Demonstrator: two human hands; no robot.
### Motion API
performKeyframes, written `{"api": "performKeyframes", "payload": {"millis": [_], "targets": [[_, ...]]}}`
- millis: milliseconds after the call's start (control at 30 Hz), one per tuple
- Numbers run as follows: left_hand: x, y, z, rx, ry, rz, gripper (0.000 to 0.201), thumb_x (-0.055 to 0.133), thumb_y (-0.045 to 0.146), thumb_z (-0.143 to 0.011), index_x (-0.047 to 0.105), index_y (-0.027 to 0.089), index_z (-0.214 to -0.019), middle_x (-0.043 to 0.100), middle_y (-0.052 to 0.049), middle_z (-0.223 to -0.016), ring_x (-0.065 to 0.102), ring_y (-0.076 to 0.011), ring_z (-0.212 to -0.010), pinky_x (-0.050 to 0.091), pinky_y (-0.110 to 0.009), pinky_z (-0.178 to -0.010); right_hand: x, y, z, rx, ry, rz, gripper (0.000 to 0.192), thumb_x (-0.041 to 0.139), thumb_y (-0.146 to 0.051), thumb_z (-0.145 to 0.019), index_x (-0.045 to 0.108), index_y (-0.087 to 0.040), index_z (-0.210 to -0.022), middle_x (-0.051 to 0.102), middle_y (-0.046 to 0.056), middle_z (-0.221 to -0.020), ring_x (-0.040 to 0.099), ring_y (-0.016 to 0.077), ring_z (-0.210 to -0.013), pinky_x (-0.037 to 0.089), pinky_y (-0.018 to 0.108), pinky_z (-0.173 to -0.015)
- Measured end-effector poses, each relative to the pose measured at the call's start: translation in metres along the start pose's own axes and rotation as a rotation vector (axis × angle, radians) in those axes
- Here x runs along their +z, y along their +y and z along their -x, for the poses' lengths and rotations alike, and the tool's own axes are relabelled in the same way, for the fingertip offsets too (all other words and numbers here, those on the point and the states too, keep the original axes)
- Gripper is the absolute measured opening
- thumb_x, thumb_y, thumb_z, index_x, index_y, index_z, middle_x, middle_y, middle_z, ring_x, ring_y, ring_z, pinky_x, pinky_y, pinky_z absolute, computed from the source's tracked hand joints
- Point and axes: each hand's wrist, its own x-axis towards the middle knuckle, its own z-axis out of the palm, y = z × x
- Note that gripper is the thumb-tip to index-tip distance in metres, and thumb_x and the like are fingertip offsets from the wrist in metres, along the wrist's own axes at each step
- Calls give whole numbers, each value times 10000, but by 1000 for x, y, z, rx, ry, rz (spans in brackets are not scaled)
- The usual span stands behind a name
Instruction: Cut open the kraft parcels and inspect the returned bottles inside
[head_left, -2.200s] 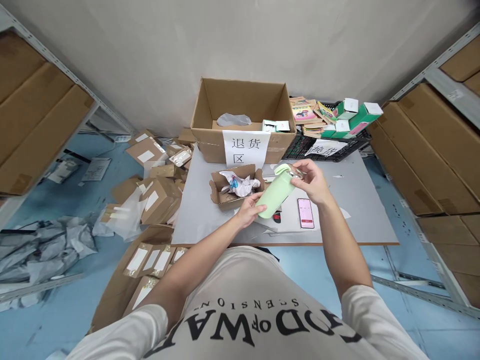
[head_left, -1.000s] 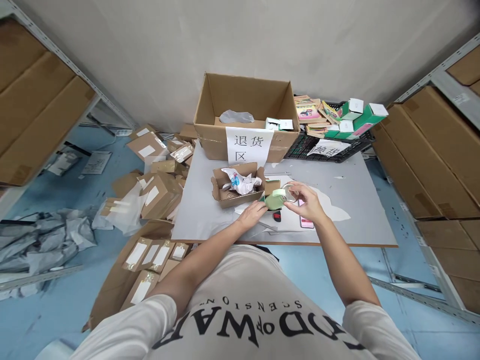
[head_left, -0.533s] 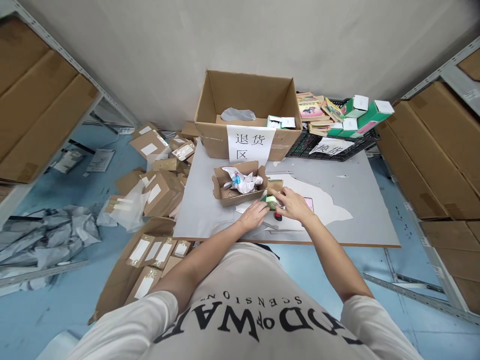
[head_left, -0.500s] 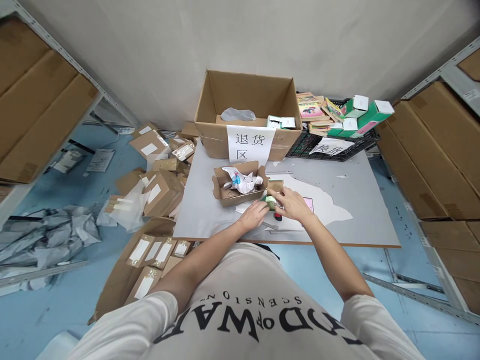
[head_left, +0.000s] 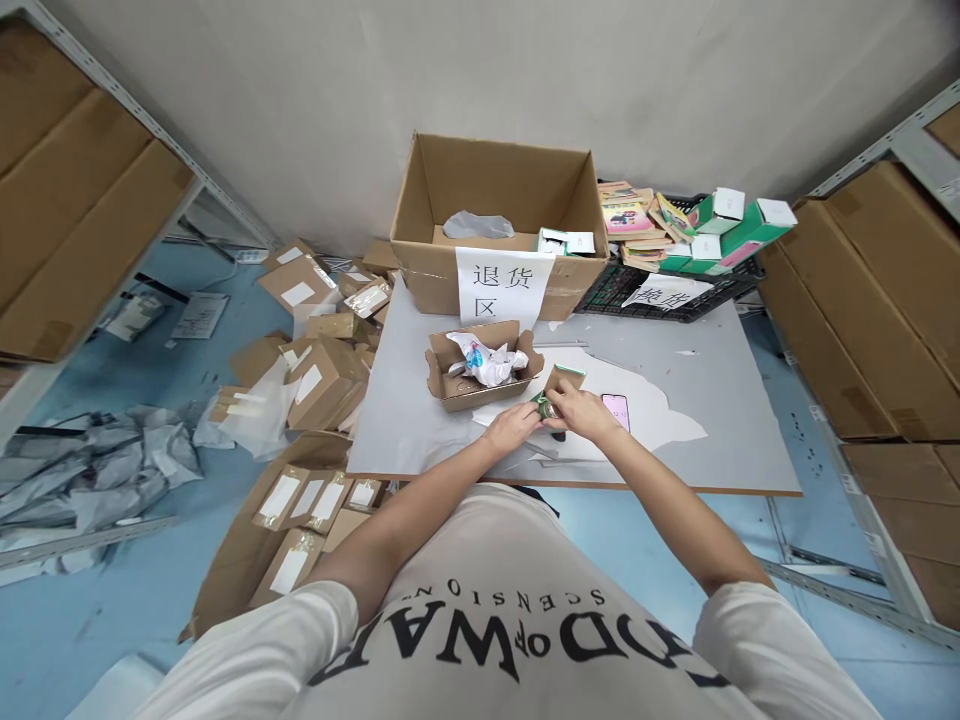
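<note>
My left hand (head_left: 516, 424) and my right hand (head_left: 574, 407) meet over the grey table near its front edge. Between their fingers is a small green box (head_left: 546, 405), closed in on from both sides. A brown flap with a green edge (head_left: 564, 377) sticks up behind my right fingers; it seems to belong to the box. Part of a dark object (head_left: 558, 436) shows just below my right hand, too small to name. Left of the hands stands an open cardboard tray (head_left: 480, 400) with crumpled white paper (head_left: 491, 366) inside.
A phone (head_left: 616, 410) lies on white paper (head_left: 660, 420) at the right. Behind stand a large open carton (head_left: 420, 285) with a paper sign and a black crate (head_left: 600, 290) of books and green boxes. Parcels (head_left: 322, 375) crowd the floor left; cartons fill both side shelves.
My hands have drawn closer around the green box, and the brown flap now stands tilted. My right hand has shifted, uncovering more of the phone. Less of the dark object shows.
</note>
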Motion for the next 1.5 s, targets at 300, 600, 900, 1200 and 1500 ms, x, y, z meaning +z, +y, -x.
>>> {"api": "performKeyframes", "payload": {"millis": [300, 600, 900, 1200, 1500], "targets": [[-3, 6, -3, -94, -89, -61, 235, 390, 305, -970, 577, 163, -987, 585, -56, -1061, 613, -119, -812, 499, -221, -708, 6, 7, -6, -25, -16, 43, 565, 368, -615, -873, 522, -152, -1159, 519, 163, -1136, 637, 243, -764, 389, 284, -583], [2, 3, -3, -113, -58, -56, 305, 366, 330, -976, 606, 161, -893, 594, -58, -855, 605, -146, -714, 480, -245, -640, 28, 7, -7, -69, 159, -46, 505, 378, -564, -903, 578, -142, -1096, 535, 172, -1066, 534, 290, -955, 420, 321, -657], [-1, -2, 4, -89, -67, -110, 338, 359, 370, -973, 629, 172, -926, 605, -59, -862, 607, -146, -713, 474, -239, -614, 62, -3, 2, -96, 381, -351, 447, 359, -339, -956, 447, -144, -1349, 529, 157, -1279, 467, 267, -1135, 390, 402, -925], [-16, -5, 0, -28, 15, 10, 387, 473, 274, -922, 468, 205, -1304, 494, -133, -1327, 528, -237, -1191, 493, -372, -922, 85, -7, 18, 5, 374, -355, 568, 450, -470, -892, 391, -258, -1416, 317, 166, -1476, 303, 334, -1300, 299, 507, -964], [-14, -1, -2, 7, 3, -19, 494, 498, 246, -885, 383, 180, -1361, 437, -162, -1415, 412, -259, -1319, 401, -438, -1032, 86, 23, 1, 311, 789, -805, 568, 451, -425, -873, 397, -226, -1402, 432, 168, -1322, 492, 280, -1121, 417, 478, -907]]}}
